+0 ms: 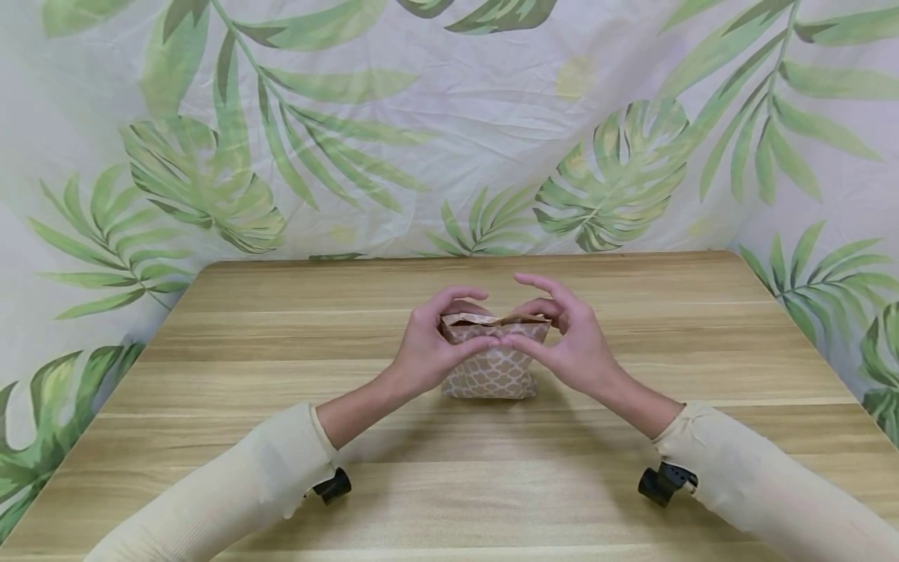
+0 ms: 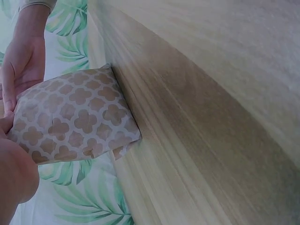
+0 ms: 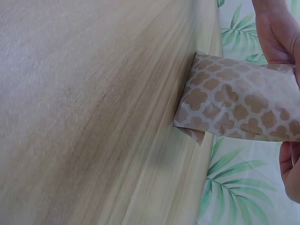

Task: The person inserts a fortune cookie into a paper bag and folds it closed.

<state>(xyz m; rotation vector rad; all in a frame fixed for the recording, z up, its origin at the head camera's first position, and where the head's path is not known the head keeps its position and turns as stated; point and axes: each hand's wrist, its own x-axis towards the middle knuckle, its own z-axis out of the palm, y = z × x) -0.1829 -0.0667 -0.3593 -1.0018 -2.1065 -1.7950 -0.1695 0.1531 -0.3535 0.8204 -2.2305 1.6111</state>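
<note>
A brown paper bag [image 1: 490,376] with a white lattice pattern stands upright on the wooden table, its top edge slightly parted. My left hand [image 1: 437,337] pinches the bag's top at the left, thumb on the near face and fingers behind. On the other side my right hand [image 1: 572,339] pinches the top too, its index finger raised off the paper. Both thumb tips meet near the middle of the near face. In the left wrist view the bag [image 2: 75,117] bulges a little and its base rests on the wood. Whatever is inside the bag is hidden.
The wooden table [image 1: 281,336] spreads around the bag, its far edge meeting a leaf-print cloth [image 1: 477,133] that hangs behind and at both sides. Small black cameras [image 1: 333,485] sit under the cream sleeves at the wrists.
</note>
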